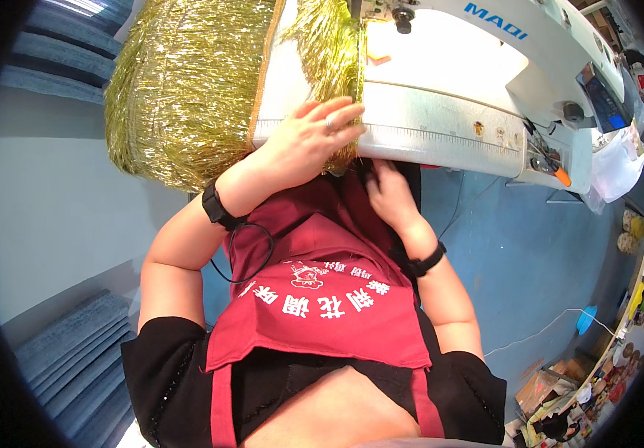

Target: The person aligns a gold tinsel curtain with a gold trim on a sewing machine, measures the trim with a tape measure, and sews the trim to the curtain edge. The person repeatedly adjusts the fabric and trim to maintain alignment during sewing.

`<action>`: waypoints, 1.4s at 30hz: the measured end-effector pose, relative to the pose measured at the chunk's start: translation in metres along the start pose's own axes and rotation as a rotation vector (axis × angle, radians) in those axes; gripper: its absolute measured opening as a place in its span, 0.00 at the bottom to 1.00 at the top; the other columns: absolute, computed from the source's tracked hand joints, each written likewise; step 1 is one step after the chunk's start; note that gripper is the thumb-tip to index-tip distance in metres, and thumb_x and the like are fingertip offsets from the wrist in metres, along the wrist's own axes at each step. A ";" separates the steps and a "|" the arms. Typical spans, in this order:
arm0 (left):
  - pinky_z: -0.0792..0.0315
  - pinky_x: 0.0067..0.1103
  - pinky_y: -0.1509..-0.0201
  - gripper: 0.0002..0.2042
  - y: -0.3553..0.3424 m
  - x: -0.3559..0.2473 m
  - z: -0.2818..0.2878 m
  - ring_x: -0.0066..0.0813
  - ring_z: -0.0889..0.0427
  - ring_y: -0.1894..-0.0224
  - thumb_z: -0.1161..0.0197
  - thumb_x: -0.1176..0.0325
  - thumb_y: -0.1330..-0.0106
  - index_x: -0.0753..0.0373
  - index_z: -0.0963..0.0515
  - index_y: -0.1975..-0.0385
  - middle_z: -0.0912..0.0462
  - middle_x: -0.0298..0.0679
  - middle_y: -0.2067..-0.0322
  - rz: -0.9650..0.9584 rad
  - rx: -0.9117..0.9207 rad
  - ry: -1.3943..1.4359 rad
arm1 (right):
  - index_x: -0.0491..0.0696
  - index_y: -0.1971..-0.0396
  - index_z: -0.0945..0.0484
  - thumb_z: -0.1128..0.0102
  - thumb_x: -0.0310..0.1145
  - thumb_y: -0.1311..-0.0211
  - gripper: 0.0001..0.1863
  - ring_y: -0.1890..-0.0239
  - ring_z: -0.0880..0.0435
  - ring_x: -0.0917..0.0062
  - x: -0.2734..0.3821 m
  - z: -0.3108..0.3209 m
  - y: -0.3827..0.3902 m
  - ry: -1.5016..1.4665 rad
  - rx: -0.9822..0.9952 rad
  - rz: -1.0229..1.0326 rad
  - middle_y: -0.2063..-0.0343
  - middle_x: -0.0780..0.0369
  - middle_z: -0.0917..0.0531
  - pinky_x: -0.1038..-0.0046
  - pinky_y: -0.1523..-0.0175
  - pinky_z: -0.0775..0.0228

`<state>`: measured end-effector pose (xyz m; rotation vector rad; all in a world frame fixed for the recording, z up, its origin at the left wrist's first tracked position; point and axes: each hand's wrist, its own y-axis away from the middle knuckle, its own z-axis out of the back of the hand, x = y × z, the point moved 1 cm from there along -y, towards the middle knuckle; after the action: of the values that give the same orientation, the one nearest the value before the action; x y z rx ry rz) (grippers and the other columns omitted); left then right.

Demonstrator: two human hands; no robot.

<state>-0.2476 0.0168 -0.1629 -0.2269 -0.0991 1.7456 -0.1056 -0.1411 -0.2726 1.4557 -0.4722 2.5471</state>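
Note:
A strip of gold-green tinsel fringe [327, 56] runs down the sewing machine bed [441, 112] and over its front edge. My left hand [313, 138], with a ring on one finger, lies on this strip, its fingers stretched out flat toward the strip's bound edge. Below the front edge of the bed, close to the strip's lower end, is my right hand [393, 196]. Its fingers are bent and partly hidden, so their hold cannot be made out. At the upper left, a large bundle of the same tinsel fringe [187, 89] bulges over the table edge.
The sewing machine arm [501, 37] spans the upper right, with a small control panel [604, 97]. An orange-handled tool [561, 175] sits at the bed's right end, beside a white plastic bag [617, 168]. A cluttered shelf [636, 306] lines the right. Stacked blue-grey panels [79, 358] stand lower left.

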 end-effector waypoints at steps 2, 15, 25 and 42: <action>0.36 0.36 0.30 0.28 0.013 -0.004 -0.006 0.38 0.29 0.32 0.41 0.75 0.44 0.54 0.24 0.39 0.29 0.38 0.32 -0.037 0.070 -0.009 | 0.39 0.44 0.23 0.46 0.19 0.38 0.21 0.42 0.19 0.56 -0.005 -0.016 -0.004 -0.123 0.039 -0.008 0.49 0.47 0.17 0.65 0.35 0.29; 0.32 0.34 0.31 0.14 0.042 0.091 0.042 0.37 0.21 0.40 0.42 0.78 0.41 0.61 0.19 0.56 0.19 0.40 0.46 0.226 0.143 -0.322 | 0.38 0.46 0.22 0.40 0.26 0.28 0.14 0.62 0.14 0.82 0.054 0.023 0.049 -0.609 0.104 -0.358 0.62 0.61 0.12 0.78 0.57 0.20; 0.23 0.36 0.58 0.04 0.008 -0.024 0.018 0.43 0.16 0.69 0.35 0.67 0.36 0.58 0.22 0.67 0.17 0.40 0.73 0.155 -0.237 0.017 | 0.38 0.45 0.22 0.40 0.24 0.29 0.15 0.62 0.15 0.83 0.065 0.018 0.061 -0.451 0.004 -0.201 0.61 0.60 0.13 0.78 0.56 0.21; 0.27 0.26 0.68 0.12 0.028 -0.046 -0.047 0.25 0.23 0.75 0.36 0.64 0.28 0.69 0.18 0.66 0.17 0.43 0.76 0.492 -0.100 0.752 | 0.39 0.49 0.20 0.42 0.25 0.28 0.12 0.62 0.14 0.81 0.056 0.014 0.060 -0.345 0.061 -0.161 0.62 0.58 0.12 0.76 0.55 0.21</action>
<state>-0.2566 -0.0368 -0.2099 -1.0316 0.4524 2.0229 -0.1407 -0.2023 -0.2294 1.8831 -0.3089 2.2117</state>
